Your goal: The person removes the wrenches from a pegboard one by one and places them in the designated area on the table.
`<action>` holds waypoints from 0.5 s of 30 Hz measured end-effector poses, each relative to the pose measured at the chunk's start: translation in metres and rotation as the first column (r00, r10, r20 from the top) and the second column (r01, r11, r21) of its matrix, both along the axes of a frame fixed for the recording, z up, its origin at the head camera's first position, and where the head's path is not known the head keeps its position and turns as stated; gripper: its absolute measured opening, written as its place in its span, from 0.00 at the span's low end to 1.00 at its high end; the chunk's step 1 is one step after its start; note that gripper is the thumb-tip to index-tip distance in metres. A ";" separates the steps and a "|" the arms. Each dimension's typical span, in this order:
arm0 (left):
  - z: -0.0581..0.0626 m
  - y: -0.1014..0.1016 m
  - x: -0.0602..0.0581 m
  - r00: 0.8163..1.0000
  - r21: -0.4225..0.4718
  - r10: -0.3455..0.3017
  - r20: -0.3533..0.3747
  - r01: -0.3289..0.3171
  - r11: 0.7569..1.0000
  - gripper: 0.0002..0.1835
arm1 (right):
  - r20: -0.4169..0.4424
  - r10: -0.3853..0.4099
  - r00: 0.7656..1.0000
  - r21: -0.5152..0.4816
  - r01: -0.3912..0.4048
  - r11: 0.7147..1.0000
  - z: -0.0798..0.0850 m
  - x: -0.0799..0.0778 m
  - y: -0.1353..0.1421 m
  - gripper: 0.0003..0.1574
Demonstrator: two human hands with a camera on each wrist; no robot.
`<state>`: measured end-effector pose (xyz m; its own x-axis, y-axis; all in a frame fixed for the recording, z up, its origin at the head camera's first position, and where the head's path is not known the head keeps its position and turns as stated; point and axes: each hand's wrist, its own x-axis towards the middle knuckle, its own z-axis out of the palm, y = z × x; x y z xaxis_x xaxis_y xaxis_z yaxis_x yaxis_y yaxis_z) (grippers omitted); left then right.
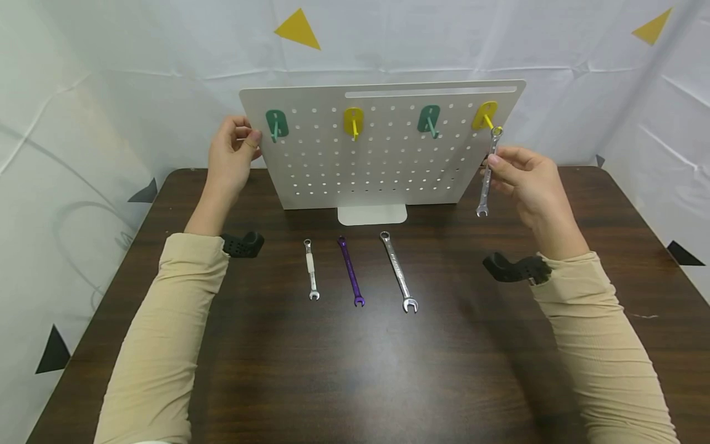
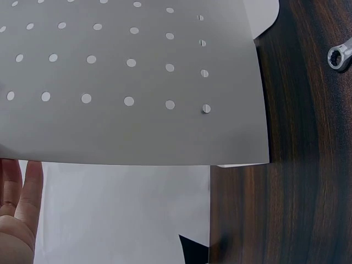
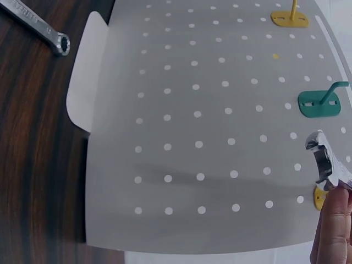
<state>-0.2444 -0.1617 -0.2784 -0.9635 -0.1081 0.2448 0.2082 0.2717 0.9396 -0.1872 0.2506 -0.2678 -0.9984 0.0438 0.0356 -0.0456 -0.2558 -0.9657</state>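
Note:
A grey pegboard (image 1: 371, 148) stands upright on the table, with two green and two yellow hooks along its upper part. My left hand (image 1: 232, 151) grips the board's left edge, thumb in front and fingers behind. My right hand (image 1: 527, 179) pinches a silver combination wrench (image 1: 485, 185) between thumb and fingers. The wrench hangs open end down, its ring end at the tip of the far-right yellow hook (image 1: 486, 116); whether the ring is over the tip I cannot tell. In the right wrist view the wrench's open end (image 3: 323, 159) points toward the camera.
On the dark wooden table (image 1: 355, 382), in front of the board's foot (image 1: 371, 214), lie a small silver wrench (image 1: 311, 271), a purple wrench (image 1: 351, 271) and a longer silver wrench (image 1: 399, 272). White sheeting (image 1: 183, 49) surrounds the table's back and sides.

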 end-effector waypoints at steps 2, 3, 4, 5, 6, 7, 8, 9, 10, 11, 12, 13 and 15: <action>0.000 0.000 0.000 1.000 -0.004 -0.001 -0.002 0.001 1.000 0.06 | -0.002 0.003 1.000 -0.013 -0.003 1.000 0.000 0.000 0.000 0.04; 0.000 0.000 0.000 1.000 -0.007 -0.002 -0.002 0.002 1.000 0.06 | -0.004 0.007 1.000 -0.020 -0.007 1.000 0.001 0.001 0.000 0.04; 0.000 0.000 0.000 1.000 -0.004 -0.002 -0.001 0.002 1.000 0.06 | -0.005 0.010 1.000 -0.024 -0.010 1.000 0.001 0.001 0.000 0.04; 0.000 0.000 0.000 1.000 -0.003 -0.003 -0.001 0.003 1.000 0.06 | -0.005 0.013 1.000 -0.025 -0.013 1.000 0.001 0.001 0.000 0.04; -0.001 0.000 -0.001 1.000 -0.001 -0.005 -0.001 0.005 1.000 0.06 | -0.006 0.015 1.000 -0.025 -0.015 1.000 0.001 0.001 0.000 0.04; -0.001 0.000 -0.001 1.000 -0.002 -0.007 -0.002 0.007 1.000 0.06 | -0.007 0.017 1.000 -0.025 -0.017 1.000 0.001 0.001 0.000 0.04; -0.001 0.000 -0.001 1.000 -0.001 -0.009 -0.002 0.009 1.000 0.06 | -0.006 0.018 1.000 -0.025 -0.018 1.000 0.002 0.001 0.001 0.04; 0.000 0.000 -0.001 1.000 -0.001 -0.010 -0.002 0.010 1.000 0.06 | -0.007 0.019 1.000 -0.026 -0.020 0.999 0.002 0.001 0.001 0.04; 0.000 0.000 -0.001 1.000 -0.001 -0.011 -0.002 0.011 1.000 0.06 | -0.007 0.020 1.000 -0.023 -0.020 1.000 0.002 0.001 0.001 0.04; 0.000 0.000 -0.001 1.000 -0.003 -0.012 -0.002 0.012 1.000 0.06 | -0.006 0.020 1.000 -0.019 -0.020 1.000 0.002 0.001 0.001 0.04; 0.000 0.000 -0.001 1.000 -0.002 -0.012 -0.002 0.012 1.000 0.06 | -0.005 0.021 1.000 -0.018 -0.021 1.000 0.002 0.001 0.001 0.04; 0.000 0.000 -0.001 1.000 0.000 -0.013 0.000 0.013 1.000 0.06 | -0.004 0.021 1.000 -0.015 -0.021 1.000 0.002 0.001 0.001 0.04; 0.000 0.000 -0.001 1.000 0.004 -0.013 -0.001 0.013 1.000 0.06 | -0.002 0.020 1.000 -0.017 -0.021 1.000 0.003 0.000 0.002 0.05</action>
